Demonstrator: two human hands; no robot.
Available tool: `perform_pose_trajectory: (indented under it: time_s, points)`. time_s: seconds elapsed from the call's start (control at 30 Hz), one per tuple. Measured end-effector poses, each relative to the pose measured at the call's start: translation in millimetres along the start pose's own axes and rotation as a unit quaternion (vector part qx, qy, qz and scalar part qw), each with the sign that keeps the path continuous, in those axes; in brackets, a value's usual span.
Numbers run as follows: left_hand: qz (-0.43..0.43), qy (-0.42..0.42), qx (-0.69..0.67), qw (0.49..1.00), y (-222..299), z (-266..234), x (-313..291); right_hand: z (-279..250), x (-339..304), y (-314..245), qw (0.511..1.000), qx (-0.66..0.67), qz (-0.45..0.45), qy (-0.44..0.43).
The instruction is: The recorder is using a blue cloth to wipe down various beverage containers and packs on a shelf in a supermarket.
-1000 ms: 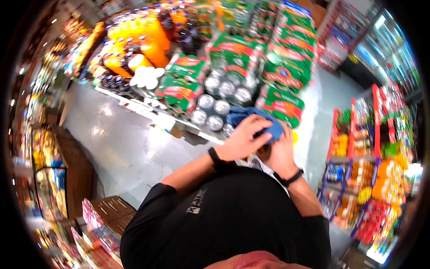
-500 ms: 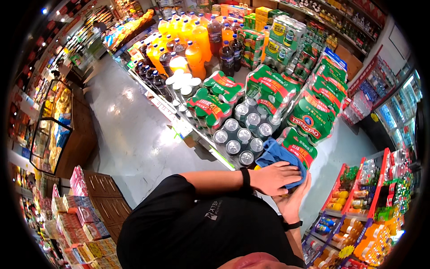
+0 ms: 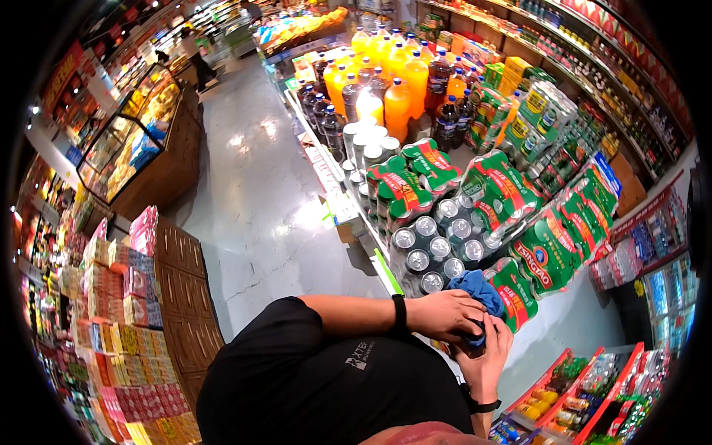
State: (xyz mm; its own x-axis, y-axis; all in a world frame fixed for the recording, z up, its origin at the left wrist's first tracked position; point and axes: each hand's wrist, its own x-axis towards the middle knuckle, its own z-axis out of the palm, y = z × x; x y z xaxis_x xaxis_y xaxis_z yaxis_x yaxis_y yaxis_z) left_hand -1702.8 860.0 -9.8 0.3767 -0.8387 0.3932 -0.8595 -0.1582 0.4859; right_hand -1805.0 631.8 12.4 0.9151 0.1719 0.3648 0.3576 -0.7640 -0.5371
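My left hand (image 3: 443, 314) reaches in from the left. Its fingers curl over a small dark rounded object (image 3: 475, 333) whose kind I cannot make out. From below, my right hand (image 3: 486, 361) wraps the same object, thumb and fingers closed around its side. A crumpled blue cloth (image 3: 478, 288) rests just past my fingertips, against a green-and-red pack of cans (image 3: 513, 293). Whether my fingers touch the cloth is hard to tell. Left of it stand several silver-topped drink cans (image 3: 437, 247) in clear wrap.
More green-and-red can packs (image 3: 504, 191) and large orange soda bottles (image 3: 398, 104) fill the display. Its edge (image 3: 386, 273) runs along the left, beside the grey floor (image 3: 252, 222). Red-edged bottle racks (image 3: 578, 393) stand lower right. A person (image 3: 196, 59) is far left.
My view has shifted, so the display sits lower and further right. The left hand has come off the top of the blue cloth; both hands now close around the dark object.
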Motion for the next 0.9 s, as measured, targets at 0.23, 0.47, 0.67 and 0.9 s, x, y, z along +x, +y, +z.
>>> perform_pose_trajectory:
  time_s: [0.23,0.47,0.67,0.9]
  points:
    - [-0.086,0.115,0.014,0.99,-6,-9,-41,-11,27,-18,0.987,0.019,-0.075,-0.138]
    - [-0.286,0.248,0.19,0.906,-16,-11,-65,-12,30,0,0.976,0.0,-0.139,-0.167]
    - [-0.404,0.272,0.271,0.83,-28,-15,-63,-22,12,15,0.973,0.032,-0.146,-0.174]
    - [-0.412,0.317,0.253,0.816,-44,2,-47,-15,-5,18,0.98,0.017,-0.12,-0.155]
